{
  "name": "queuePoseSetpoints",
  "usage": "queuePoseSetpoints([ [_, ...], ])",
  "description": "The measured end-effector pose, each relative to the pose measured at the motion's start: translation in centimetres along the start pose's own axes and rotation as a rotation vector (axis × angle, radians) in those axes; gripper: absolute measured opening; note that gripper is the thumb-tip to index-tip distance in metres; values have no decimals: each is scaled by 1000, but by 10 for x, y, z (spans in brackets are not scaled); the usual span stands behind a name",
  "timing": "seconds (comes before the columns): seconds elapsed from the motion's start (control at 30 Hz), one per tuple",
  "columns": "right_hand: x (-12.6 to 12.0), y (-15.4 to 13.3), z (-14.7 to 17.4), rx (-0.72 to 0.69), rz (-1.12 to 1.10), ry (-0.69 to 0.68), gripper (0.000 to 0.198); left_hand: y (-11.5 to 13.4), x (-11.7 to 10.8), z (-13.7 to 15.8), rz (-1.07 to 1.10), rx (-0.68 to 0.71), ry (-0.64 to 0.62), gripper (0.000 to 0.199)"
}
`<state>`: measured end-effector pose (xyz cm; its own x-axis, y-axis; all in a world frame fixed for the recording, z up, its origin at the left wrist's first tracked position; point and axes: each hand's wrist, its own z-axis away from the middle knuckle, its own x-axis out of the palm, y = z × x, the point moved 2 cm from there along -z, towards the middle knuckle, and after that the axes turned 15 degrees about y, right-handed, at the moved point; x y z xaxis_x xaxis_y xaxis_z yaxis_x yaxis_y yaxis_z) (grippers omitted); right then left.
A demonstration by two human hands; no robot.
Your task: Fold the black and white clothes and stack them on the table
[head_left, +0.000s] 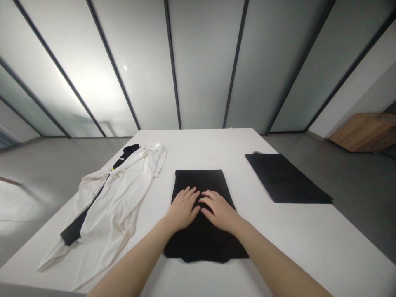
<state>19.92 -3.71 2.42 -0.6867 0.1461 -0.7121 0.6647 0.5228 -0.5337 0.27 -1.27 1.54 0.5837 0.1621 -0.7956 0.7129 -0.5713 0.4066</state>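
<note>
A folded black garment point(206, 243) lies flat in front of me, its near edge dipping in a curve like a neckline. Its exact kind is hard to make out. My left hand point(185, 207) rests palm down on its middle, fingers stretched out. Beside it, my right hand point(219, 208) also lies flat on the black cloth, with the fingertips of both hands almost meeting. Neither hand grips anything.
To the left, a loose white shirt point(114, 206) is spread over something dark. A flat black folded cloth or board point(287, 177) lies at the right edge of the white table point(204, 148). Frosted glass panels point(204, 62) stand behind; a wooden cabinet point(365, 132) is far right.
</note>
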Motion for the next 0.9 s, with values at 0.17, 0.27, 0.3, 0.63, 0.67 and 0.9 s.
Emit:
queuePoseSetpoints([
  [0.17, 15, 15, 3, 95, 225, -146, 58, -7, 8, 7, -232, -79, -87, 61],
  [0.27, 13, 22, -1, 170, 289, -145, 60, -15, 5, 5, -281, -178, -71, 63],
  [0.3, 12, 26, -2, 192, 314, -137, 60, -19, 5, 5, -287, -208, -64, 65],
  [0.63, -3, 83, -3, 423, 405, 99, 63, -44, 15, 3, -119, -300, 151, 73],
  [0.67, -4, 83, -3, 403, 375, 129, 62, -47, 16, 2, -72, -319, 188, 71],
  [0.9, -9, 58, -8, 104, 188, 210, 50, -71, 1, -9, 130, -460, 352, 52],
])
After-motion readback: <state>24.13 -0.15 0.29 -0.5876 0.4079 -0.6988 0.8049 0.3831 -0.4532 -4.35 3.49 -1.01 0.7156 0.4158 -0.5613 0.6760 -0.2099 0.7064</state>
